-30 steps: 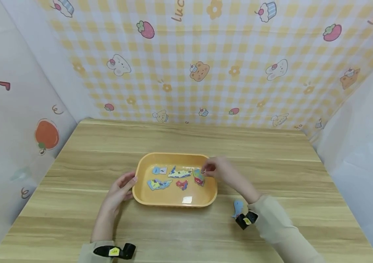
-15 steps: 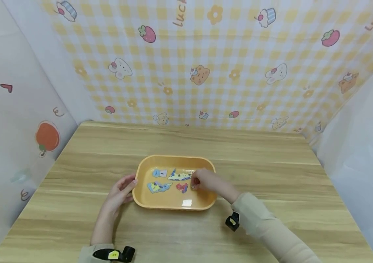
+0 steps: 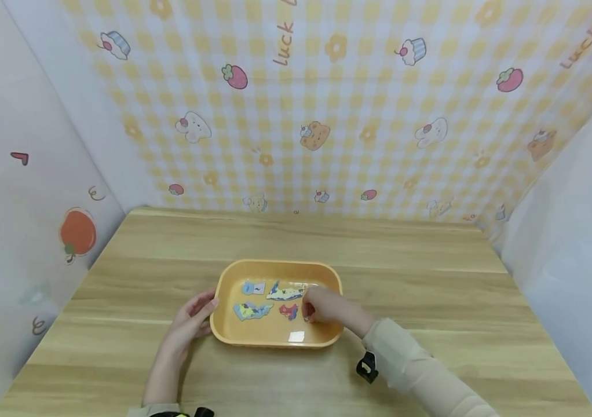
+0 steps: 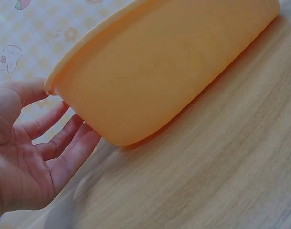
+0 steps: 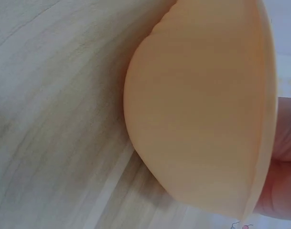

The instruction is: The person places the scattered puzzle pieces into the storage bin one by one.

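An orange-yellow plastic tray point(image 3: 275, 341) stands on the table, with several flat, printed puzzle pieces inside. These include a blue-and-white one point(image 3: 253, 288), a yellow-and-blue one point(image 3: 252, 311), a pale one with blue edges point(image 3: 284, 292) and a small red one point(image 3: 288, 312). My left hand point(image 3: 192, 321) grips the tray's left end, thumb on the rim and fingers against the outer wall, as the left wrist view shows. My right hand point(image 3: 326, 305) is inside the tray at the right, fingers curled down on a puzzle piece; only a sliver shows. In the right wrist view the tray wall hides the fingertips.
A wood-grain table point(image 3: 431, 278) extends around the tray. Behind it hangs a yellow checked cloth point(image 3: 254, 127) with cartoon prints. White cloth walls point(image 3: 30, 243) close in both sides. A black wrist camera point(image 3: 366, 367) hangs beneath the right sleeve.
My right hand has moved left and down into the tray, covering the green-and-red piece there. The right sleeve now covers the spot where a blue piece lay. My left hand stays on the tray.
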Available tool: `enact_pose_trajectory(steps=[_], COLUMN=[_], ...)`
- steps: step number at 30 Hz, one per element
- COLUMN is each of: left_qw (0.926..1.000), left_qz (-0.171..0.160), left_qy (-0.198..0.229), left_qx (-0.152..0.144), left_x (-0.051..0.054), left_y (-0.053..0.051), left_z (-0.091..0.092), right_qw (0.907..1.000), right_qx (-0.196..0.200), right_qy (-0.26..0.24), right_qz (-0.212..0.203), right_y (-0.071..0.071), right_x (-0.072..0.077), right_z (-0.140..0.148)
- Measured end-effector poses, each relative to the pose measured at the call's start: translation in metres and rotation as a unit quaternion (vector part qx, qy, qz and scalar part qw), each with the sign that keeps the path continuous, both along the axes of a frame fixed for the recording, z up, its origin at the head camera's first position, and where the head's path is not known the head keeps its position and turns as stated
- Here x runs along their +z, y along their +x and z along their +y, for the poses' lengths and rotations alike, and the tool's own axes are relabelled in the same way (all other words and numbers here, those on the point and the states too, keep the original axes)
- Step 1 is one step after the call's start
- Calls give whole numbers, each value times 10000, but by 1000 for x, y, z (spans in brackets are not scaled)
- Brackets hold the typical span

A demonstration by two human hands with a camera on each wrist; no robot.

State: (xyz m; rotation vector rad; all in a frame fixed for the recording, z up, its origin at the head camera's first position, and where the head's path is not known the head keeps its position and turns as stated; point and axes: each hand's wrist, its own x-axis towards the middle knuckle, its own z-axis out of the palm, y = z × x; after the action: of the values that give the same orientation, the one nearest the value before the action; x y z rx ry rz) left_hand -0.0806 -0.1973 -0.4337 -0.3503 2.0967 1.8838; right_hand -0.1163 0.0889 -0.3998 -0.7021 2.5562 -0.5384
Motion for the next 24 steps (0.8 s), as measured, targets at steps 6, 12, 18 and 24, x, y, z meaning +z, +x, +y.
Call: enact_pose_trajectory(steps=[6, 12, 18, 24], left_qw=[10000, 9999, 9998, 9998], left_qz=[55, 117, 153, 146], left_qy=[54, 39, 33, 7], left_qx=[34, 77, 129, 164], left_x=[0, -1, 0, -1], left_y=[2, 1, 1, 2], left_z=[0, 2, 2, 2], right_qw=[9997, 9971, 9785, 9568], right_qx=[-81, -344, -582, -1317], right_qy=[92, -617, -1915, -2482], right_qz=[227, 289, 507, 740], right_y=[5, 6, 1, 4], right_x=[0, 3, 13, 17], right_z=[0, 6, 25, 58])
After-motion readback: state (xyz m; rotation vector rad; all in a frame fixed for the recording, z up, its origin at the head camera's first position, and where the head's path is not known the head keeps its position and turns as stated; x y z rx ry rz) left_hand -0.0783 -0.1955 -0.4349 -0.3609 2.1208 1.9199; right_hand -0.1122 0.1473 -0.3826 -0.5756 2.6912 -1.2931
